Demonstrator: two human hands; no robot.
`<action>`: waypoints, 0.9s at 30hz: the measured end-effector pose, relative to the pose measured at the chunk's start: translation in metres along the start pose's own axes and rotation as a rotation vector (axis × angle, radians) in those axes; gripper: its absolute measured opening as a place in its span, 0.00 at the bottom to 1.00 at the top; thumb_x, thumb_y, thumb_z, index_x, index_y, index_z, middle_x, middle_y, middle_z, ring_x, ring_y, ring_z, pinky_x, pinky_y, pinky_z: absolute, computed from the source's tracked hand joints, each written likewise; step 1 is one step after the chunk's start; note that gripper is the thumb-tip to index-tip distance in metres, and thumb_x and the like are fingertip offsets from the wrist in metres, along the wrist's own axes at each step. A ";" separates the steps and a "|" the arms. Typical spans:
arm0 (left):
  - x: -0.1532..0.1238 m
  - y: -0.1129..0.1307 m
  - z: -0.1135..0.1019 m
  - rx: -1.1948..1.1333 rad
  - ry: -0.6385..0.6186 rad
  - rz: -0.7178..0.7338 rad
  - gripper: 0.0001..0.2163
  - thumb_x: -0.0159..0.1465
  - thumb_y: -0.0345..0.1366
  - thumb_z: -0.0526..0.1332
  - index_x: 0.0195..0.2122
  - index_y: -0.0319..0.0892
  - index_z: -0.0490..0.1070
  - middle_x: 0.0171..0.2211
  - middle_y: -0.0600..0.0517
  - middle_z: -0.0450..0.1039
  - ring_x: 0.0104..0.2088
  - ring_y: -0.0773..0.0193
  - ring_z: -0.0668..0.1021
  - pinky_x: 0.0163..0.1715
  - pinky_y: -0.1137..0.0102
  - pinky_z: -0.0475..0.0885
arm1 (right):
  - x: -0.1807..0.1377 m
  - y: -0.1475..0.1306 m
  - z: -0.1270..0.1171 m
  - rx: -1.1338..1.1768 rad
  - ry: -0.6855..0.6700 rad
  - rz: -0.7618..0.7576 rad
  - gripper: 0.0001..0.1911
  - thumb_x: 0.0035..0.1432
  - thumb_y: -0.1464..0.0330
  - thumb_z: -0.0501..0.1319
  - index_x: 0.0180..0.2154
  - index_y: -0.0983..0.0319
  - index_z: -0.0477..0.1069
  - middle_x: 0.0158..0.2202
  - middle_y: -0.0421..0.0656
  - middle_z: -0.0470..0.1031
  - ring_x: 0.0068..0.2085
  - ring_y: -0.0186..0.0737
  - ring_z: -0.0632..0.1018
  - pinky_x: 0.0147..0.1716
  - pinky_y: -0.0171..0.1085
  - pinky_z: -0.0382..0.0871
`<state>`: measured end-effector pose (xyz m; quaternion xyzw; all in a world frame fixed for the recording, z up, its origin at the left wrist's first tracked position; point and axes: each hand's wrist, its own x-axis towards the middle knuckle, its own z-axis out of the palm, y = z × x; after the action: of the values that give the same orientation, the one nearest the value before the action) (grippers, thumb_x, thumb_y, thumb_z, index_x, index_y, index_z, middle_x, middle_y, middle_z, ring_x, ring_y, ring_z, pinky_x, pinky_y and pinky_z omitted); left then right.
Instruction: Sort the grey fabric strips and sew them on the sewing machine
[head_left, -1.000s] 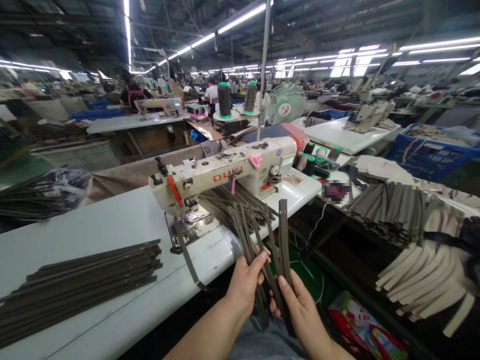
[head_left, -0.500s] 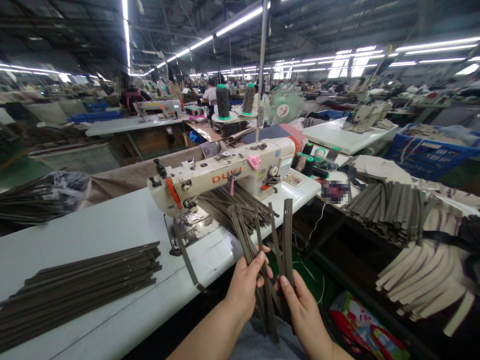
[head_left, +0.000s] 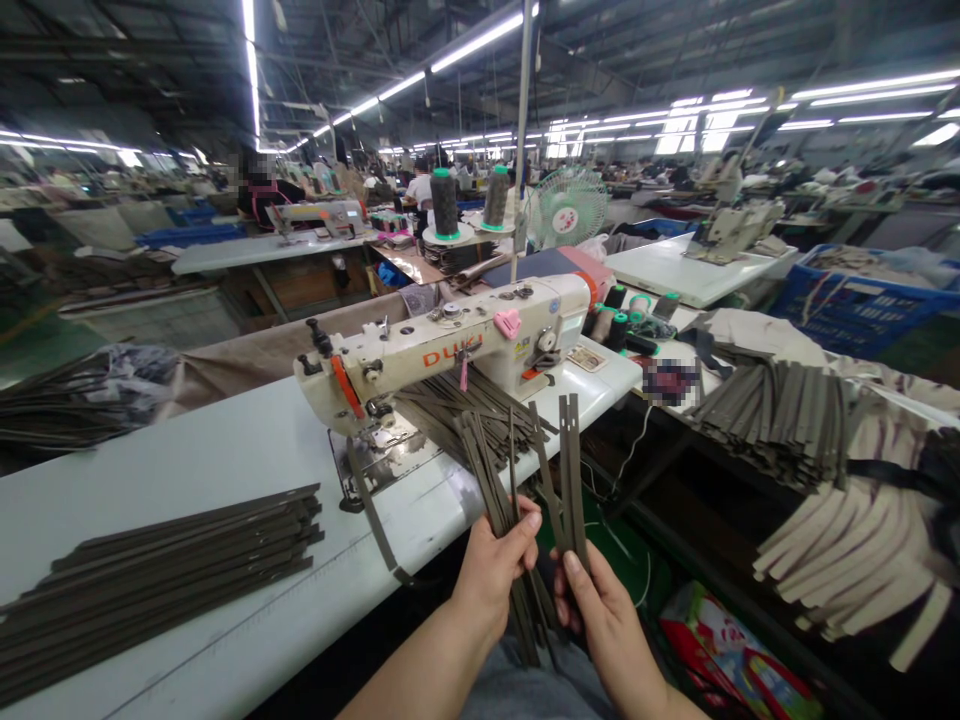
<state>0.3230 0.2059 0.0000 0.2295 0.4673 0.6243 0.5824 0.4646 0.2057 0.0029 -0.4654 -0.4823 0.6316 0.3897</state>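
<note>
Several dark grey-brown fabric strips (head_left: 486, 470) stand up out of my left hand (head_left: 504, 555), whose fingers and thumb are wrapped round them. Their lower ends hang below that hand. Beside it, my right hand (head_left: 592, 595) pinches a few more fabric strips (head_left: 571, 470) between thumb and fingers; small light marks show near their tops. Both hands are in front of the table edge, near the sewing machine (head_left: 450, 345). One strip (head_left: 379, 520) runs from under the machine's needle area over the table edge. More strips lie under the machine arm.
A pile of dark strips (head_left: 165, 570) lies on the white table (head_left: 360, 590) at left. To the right are a bundle of dark strips (head_left: 780, 420), beige strips (head_left: 855, 560) and a blue crate (head_left: 862, 305). Thread cones (head_left: 445, 205) stand behind the machine.
The strips in my right hand have fanned slightly apart at the top and tilted a little left. My left hand has stayed nearly in place with its bundle.
</note>
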 end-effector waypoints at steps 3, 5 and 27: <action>0.001 -0.001 -0.001 0.016 0.027 0.027 0.26 0.57 0.57 0.73 0.43 0.38 0.74 0.18 0.60 0.60 0.18 0.72 0.62 0.20 0.76 0.53 | 0.000 -0.002 0.000 0.002 0.009 -0.011 0.31 0.56 0.39 0.67 0.38 0.60 0.73 0.25 0.37 0.69 0.23 0.33 0.70 0.22 0.33 0.62; 0.001 -0.001 -0.001 -0.004 0.041 0.031 0.27 0.57 0.56 0.73 0.45 0.38 0.75 0.22 0.57 0.66 0.19 0.72 0.64 0.19 0.76 0.53 | -0.001 -0.003 0.000 0.009 0.002 -0.006 0.31 0.56 0.39 0.67 0.39 0.60 0.74 0.25 0.37 0.69 0.23 0.33 0.70 0.22 0.33 0.63; -0.009 0.003 0.006 -0.052 -0.121 -0.075 0.27 0.54 0.59 0.75 0.35 0.39 0.70 0.15 0.60 0.61 0.14 0.64 0.70 0.14 0.71 0.70 | -0.003 0.003 -0.003 -0.041 -0.167 0.014 0.30 0.60 0.39 0.62 0.35 0.60 0.70 0.22 0.35 0.67 0.22 0.32 0.67 0.22 0.34 0.61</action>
<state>0.3283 0.1996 0.0076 0.2340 0.4232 0.5989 0.6384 0.4685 0.2033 0.0003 -0.4223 -0.5227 0.6608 0.3343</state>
